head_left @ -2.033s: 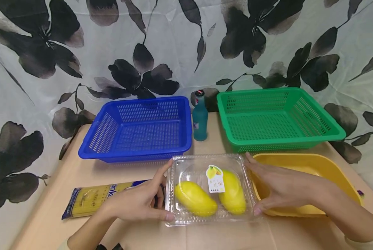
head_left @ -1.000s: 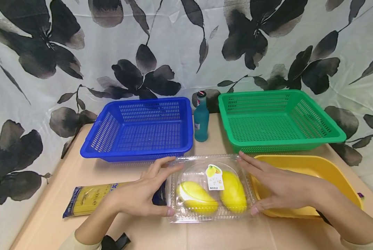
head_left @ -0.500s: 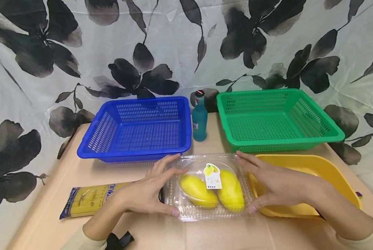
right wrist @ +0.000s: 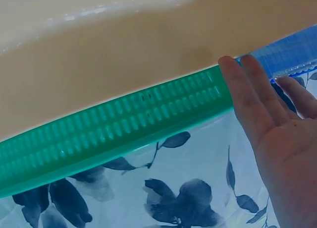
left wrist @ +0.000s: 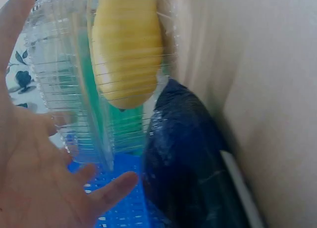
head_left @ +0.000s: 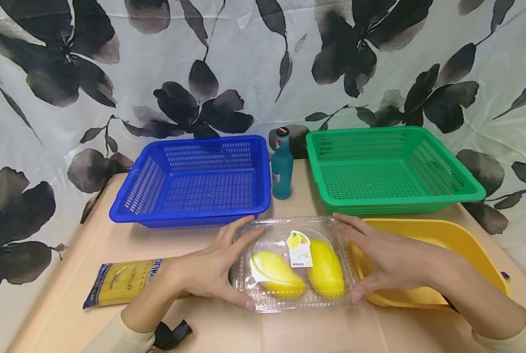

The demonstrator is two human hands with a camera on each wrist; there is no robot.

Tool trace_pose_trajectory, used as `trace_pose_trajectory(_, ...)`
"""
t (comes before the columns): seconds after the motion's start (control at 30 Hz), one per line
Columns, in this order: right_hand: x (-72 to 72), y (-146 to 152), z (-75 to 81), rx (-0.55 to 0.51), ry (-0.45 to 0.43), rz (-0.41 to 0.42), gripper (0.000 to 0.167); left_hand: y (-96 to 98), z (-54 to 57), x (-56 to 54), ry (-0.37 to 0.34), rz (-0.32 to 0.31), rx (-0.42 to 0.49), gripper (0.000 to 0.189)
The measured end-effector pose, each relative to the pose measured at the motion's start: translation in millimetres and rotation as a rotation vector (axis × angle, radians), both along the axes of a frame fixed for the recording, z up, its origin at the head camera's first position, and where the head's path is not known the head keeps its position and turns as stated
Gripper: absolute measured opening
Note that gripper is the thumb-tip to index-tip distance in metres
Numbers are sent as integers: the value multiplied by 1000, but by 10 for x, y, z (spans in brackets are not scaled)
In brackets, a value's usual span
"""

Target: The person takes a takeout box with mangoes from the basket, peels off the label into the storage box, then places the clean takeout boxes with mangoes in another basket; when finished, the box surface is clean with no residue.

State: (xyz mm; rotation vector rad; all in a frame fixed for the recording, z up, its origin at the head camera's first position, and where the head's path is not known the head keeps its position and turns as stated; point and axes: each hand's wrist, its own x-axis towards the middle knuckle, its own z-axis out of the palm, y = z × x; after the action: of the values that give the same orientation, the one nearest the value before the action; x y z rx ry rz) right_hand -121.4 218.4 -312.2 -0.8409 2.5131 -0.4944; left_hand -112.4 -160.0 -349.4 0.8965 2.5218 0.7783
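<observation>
A clear plastic clamshell box (head_left: 289, 308) with two yellow mangoes (head_left: 278, 274) inside and a printed label (head_left: 299, 249) on its lid lies between my hands at the front middle. My left hand (head_left: 212, 269) rests along its left side, fingers spread over the back-left rim and thumb at the front-left rim. On the box's right side, my right hand (head_left: 390, 260) has straight fingers at the back corner and the thumb at the front one. The left wrist view shows one mango (left wrist: 128, 49) through the box wall. Under my left hand runs a yellow-and-blue pasta packet (head_left: 126, 283), partly hidden.
A blue basket (head_left: 192, 218) and a green basket (head_left: 404, 202) stand at the back, with a teal bottle (head_left: 282, 169) between them. The yellow tray (head_left: 439, 225) sits right of the box, partly under my right arm. Behind the table hangs a floral cloth (head_left: 254, 63).
My left hand has shifted a little right, its fingers now over the box lid's left rim instead of beside it. The right fingertips moved slightly left onto the back-right corner. The box barely shifted.
</observation>
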Motion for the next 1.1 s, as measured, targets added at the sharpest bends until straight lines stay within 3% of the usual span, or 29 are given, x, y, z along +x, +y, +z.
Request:
trace_pose_trajectory(0.23,45,-85,76,-17,97,58,115,8,20,5,-58,26,-62,136)
trace_pose_trajectory(0.5,40,-371,109,-23,320,176,91,-22,-12,8,2,36,-48,139)
trace_pose_trajectory(1.1,-35,-668,-152,-43,529,277,69,-10,-85,14,26,48,-66,139)
